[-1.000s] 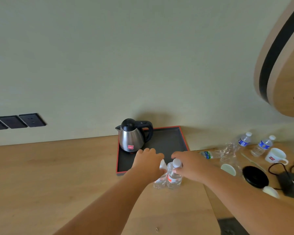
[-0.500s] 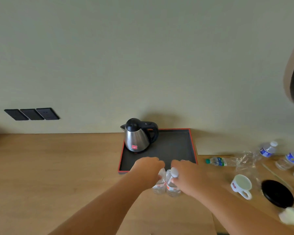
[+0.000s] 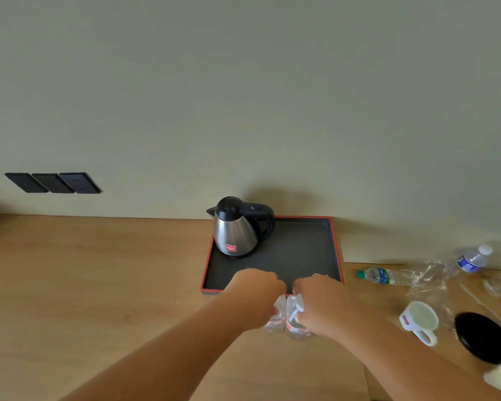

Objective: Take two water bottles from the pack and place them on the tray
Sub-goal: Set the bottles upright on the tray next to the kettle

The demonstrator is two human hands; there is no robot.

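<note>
Worktop (image 3: 84,285): pale wood, running the width of the view, its far edge against the wall.
Wall (image 3: 243,96): plain and light, with three dark panels (image 3: 52,183) at far left, just above the worktop.
Tray (image 3: 301,250): dark with a red rim, against the wall at centre; its right part is bare.
Kettle (image 3: 237,228): steel with a black lid and handle, upright on the tray's far-left corner.
Bottles (image 3: 287,322): two clear ones, upright and touching each other, on the worktop just near of the tray's near edge, not on the tray.
Left hand (image 3: 255,293): closed over the top of the left bottle.
Right hand (image 3: 321,302): closed around the right bottle, whose white cap shows between the fingers.
Wrap (image 3: 428,276): crumpled clear plastic, right of the tray.
Green-capped bottle (image 3: 382,275): on its side between tray and wrap.
Blue-labelled bottles (image 3: 472,257): at far right, beyond the wrap.
Mug (image 3: 420,321): white, near right.
Black disc (image 3: 483,337): right of the mug.
</note>
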